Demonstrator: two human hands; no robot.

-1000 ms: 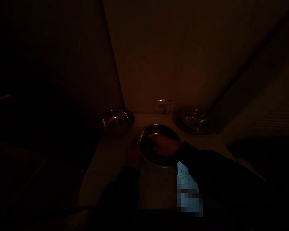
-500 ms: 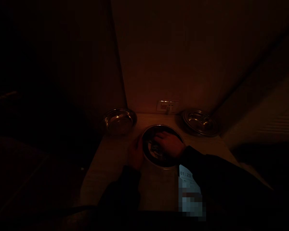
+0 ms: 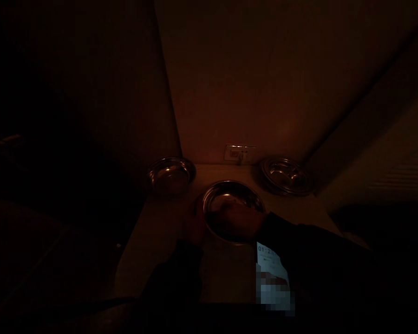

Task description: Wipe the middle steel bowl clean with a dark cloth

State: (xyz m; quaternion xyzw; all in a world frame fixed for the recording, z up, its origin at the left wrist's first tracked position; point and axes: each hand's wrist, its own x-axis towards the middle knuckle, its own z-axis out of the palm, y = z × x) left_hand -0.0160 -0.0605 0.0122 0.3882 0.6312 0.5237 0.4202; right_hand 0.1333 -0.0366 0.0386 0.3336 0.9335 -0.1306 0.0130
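Note:
The scene is very dark. A round steel bowl stands on a pale table in front of me. My left hand grips the bowl's left rim, fingers curled against its side. My right hand lies inside the bowl near its front right wall, fingers bent; whether it holds anything is hidden by the dark. Both arms wear dark sleeves.
A second steel bowl sits at the table's back left, a steel plate with compartments at the back right. A wall socket is on the wall behind. A lit phone screen lies near my right forearm.
My right hand has slid inside the bowl, from its middle toward the front right. The left hand stays on the rim. The bowl has not moved.

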